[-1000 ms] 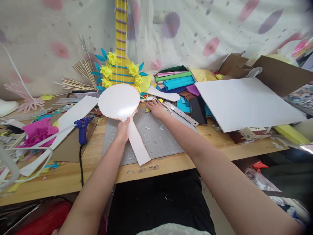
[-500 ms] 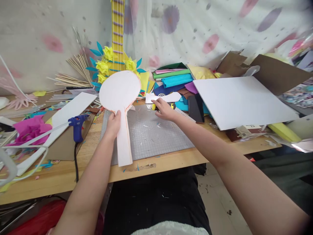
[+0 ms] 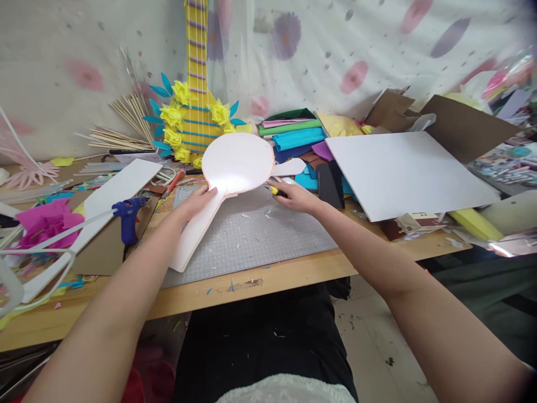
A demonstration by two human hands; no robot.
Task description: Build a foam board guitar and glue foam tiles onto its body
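My left hand [image 3: 194, 202] holds a white paddle-shaped foam cutout [image 3: 237, 163] by the neck, where its round head meets the long handle. The cutout tilts over a grey cutting mat [image 3: 255, 238], with its handle pointing down-left. My right hand [image 3: 293, 196] rests on the mat just right of the round head, fingers closed around a small yellow-and-black cutter [image 3: 276, 191]. Behind the cutout stands a yellow paper guitar [image 3: 193, 115] trimmed with yellow flowers and blue leaves.
A blue glue gun [image 3: 126, 213] lies left of the mat beside a long white foam strip [image 3: 113, 196]. A large white foam board [image 3: 403, 170], rolls of coloured paper [image 3: 300, 137], cardboard, wooden skewers [image 3: 126, 126] and magenta tissue [image 3: 39, 221] crowd the wooden table [image 3: 268, 277].
My left hand has swung the cutout's round head to the right and its handle to the left. My right hand drew back slightly toward the mat with the cutter.
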